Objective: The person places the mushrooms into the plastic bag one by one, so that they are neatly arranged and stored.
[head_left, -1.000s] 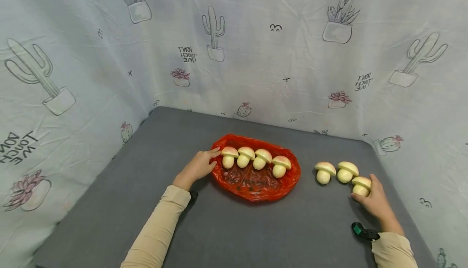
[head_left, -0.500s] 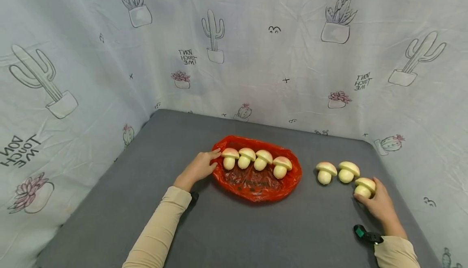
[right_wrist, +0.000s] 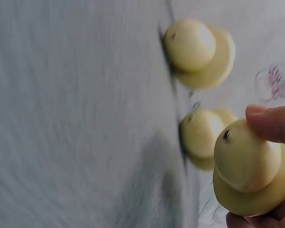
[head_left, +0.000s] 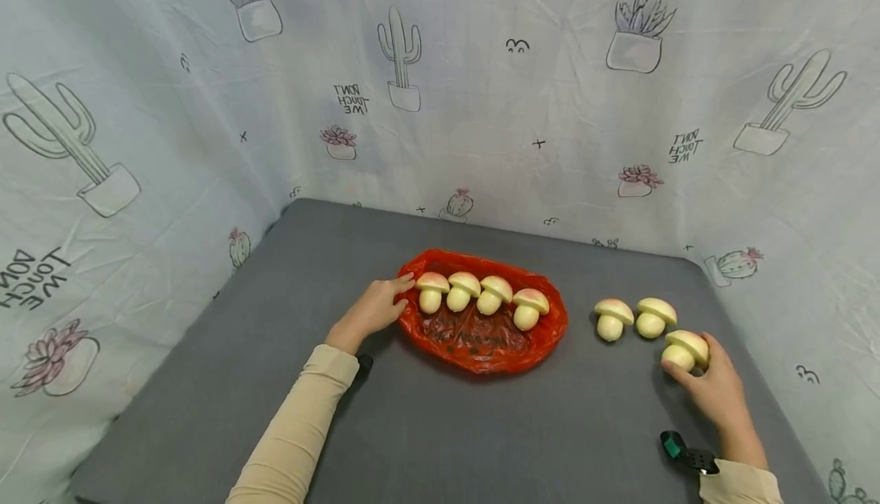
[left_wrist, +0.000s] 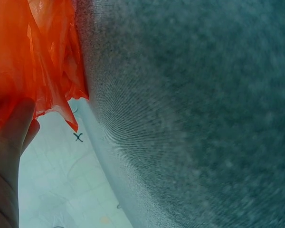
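Observation:
My right hand (head_left: 718, 386) grips a toy mushroom (head_left: 685, 351) with a cream stem and pink-tinged cap at the table's right side. The right wrist view shows the thumb on the stem of this mushroom (right_wrist: 247, 161) and fingers under its cap. Two similar mushrooms, one (head_left: 613, 319) to the left and one (head_left: 655, 317) behind, stand on the table. At the left rim of an opened red plastic bag (head_left: 474, 363), my left hand (head_left: 374, 307) holds the bag's edge, with its fingers at the film (left_wrist: 33, 57). Several mushrooms (head_left: 462, 292) sit in a row inside the bag.
A grey table (head_left: 550, 435) carries everything. A pale curtain (head_left: 467, 92) printed with cacti hangs behind it and along both sides. Each wrist wears a dark band, the right one (head_left: 687, 454) with a green patch.
The right hand has lifted its mushroom slightly, and the cap now tilts more. The left hand stays at the bag's rim, and the other mushrooms keep their places.

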Demonstrator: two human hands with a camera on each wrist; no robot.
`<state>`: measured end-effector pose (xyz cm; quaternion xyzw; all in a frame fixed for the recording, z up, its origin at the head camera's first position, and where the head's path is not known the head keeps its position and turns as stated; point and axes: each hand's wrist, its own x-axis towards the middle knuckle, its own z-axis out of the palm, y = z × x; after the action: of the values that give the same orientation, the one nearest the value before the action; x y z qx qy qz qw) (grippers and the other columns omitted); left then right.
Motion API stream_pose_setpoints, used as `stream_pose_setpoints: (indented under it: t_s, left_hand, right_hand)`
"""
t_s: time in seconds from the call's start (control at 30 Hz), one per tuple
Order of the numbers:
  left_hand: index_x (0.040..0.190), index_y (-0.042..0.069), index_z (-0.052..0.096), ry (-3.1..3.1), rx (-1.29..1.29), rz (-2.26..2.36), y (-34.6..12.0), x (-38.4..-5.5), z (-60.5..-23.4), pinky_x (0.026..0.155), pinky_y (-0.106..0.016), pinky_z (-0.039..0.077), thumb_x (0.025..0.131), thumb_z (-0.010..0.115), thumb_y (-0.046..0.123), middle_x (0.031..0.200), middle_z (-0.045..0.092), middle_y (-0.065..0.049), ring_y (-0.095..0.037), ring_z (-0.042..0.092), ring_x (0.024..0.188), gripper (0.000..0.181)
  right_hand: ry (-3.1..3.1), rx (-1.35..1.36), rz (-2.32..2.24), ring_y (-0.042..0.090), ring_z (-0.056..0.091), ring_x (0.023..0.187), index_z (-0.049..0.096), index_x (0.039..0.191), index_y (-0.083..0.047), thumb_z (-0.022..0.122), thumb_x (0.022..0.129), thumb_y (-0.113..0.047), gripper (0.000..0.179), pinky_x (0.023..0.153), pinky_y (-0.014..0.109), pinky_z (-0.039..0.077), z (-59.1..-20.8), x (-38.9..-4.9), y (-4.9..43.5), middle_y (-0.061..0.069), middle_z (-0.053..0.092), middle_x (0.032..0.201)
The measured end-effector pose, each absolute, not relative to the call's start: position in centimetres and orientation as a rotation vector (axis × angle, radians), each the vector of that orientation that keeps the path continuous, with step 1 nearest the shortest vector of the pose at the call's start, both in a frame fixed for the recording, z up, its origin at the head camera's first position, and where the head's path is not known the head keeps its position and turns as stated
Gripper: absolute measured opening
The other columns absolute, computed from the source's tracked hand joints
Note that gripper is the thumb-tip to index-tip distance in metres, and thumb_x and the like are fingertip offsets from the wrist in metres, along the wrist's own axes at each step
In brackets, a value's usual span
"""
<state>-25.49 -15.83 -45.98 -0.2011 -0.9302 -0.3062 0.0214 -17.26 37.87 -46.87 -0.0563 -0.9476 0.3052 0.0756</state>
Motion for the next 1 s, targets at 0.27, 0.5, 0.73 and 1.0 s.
stream_pose_setpoints:
  t_s: [0.27, 0.5, 0.73, 1.0]
  left_hand:
    - [0.134, -0.002, 0.052, -2.891, -0.618, -0.953, -16.1, -25.5, -45.8, 0.046, -0.019, 0.027, 0.088, 0.057, 0.001, 0.144, 0.044, -0.016, -0.007, 0.021, 0.042, 0.046]
    - [0.133, -0.001, 0.053, -2.872, -0.615, -0.919, -16.0, -25.6, -45.5, 0.047, -0.020, 0.027, 0.088, 0.058, 0.002, 0.143, 0.046, -0.015, -0.007, 0.021, 0.044, 0.045]
    - [0.133, -0.002, 0.053, -2.877, -0.629, -0.925, -15.9, -25.2, -45.8, 0.047, -0.021, 0.026, 0.088, 0.058, 0.002, 0.143, 0.045, -0.016, -0.007, 0.019, 0.044, 0.045]
    - [0.132, -0.003, 0.054, -2.863, -0.607, -0.945, -15.7, -25.0, -45.8, 0.050, -0.022, 0.027, 0.087, 0.059, 0.001, 0.142, 0.047, -0.015, -0.008, 0.020, 0.047, 0.045]
  right_hand:
    - [-2.861, -0.130, 1.071, 0.056, 0.039, 0.120, 0.003, 0.149, 0.009, 0.066, 0.088, -0.035, 0.098, 0.077, 0.016, 0.040, -45.4, -15.5, 34.4, 0.042, 0.027, 0.139]
    - [-2.826, -0.057, 1.124, 0.056, 0.038, 0.121, 0.007, 0.150, 0.006, 0.068, 0.087, -0.032, 0.095, 0.086, 0.030, 0.047, -45.0, -15.1, 31.8, 0.040, 0.028, 0.140]
    - [-2.770, 0.053, 1.205, 0.051, 0.039, 0.123, 0.012, 0.149, 0.008, 0.070, 0.086, -0.025, 0.092, 0.077, -0.003, 0.031, -45.6, -15.2, 30.0, 0.037, 0.028, 0.142]
    - [-2.753, 0.110, 1.238, 0.044, 0.039, 0.124, 0.016, 0.149, 0.005, 0.071, 0.085, -0.024, 0.089, 0.081, -0.003, 0.029, -45.3, -15.2, 28.7, 0.032, 0.031, 0.143]
